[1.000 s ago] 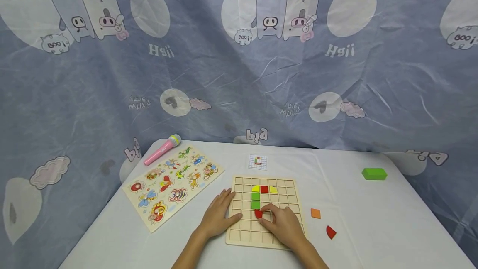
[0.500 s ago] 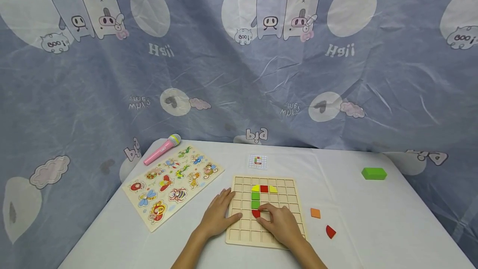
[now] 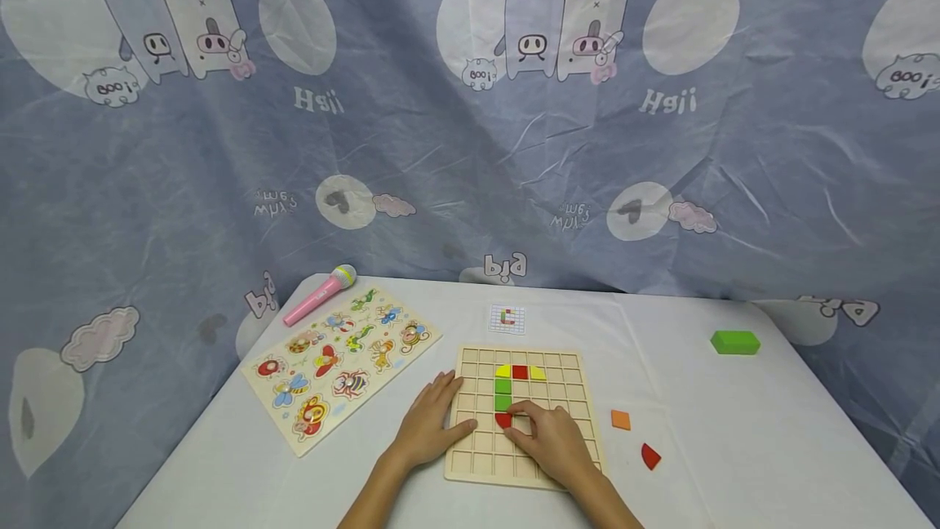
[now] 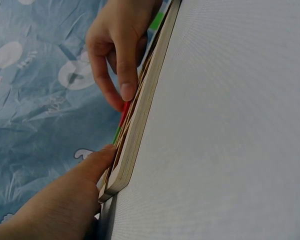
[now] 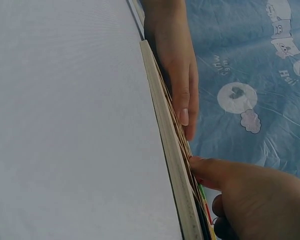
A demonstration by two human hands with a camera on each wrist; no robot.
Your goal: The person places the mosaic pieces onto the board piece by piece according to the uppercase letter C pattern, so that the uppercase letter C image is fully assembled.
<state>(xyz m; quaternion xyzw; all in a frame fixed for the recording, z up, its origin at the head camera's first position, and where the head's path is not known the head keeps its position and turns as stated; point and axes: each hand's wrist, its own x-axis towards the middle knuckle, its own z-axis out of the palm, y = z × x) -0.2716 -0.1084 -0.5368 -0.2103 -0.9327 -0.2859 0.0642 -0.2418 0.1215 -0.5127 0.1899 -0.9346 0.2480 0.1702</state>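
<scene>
A wooden grid board lies on the table. My left hand rests along its left edge, thumb over the frame and fingers extended. Thumb and index finger of my right hand pinch a red quarter-circle tile at the cell just below two green square tiles. At the top of that column sits a yellow tile, with a red square tile and another yellow tile to its right. In the left wrist view the right hand's fingertips are right at the red tile.
Right of the board lie an orange square tile and a red quarter-circle tile. A small pattern card lies behind it. An insect puzzle board and pink microphone are at left, a green block far right.
The red quarter-circle tile has shifted slightly left and now lines up under the green squares. My right hand moved a little left with it; the left hand stays put.
</scene>
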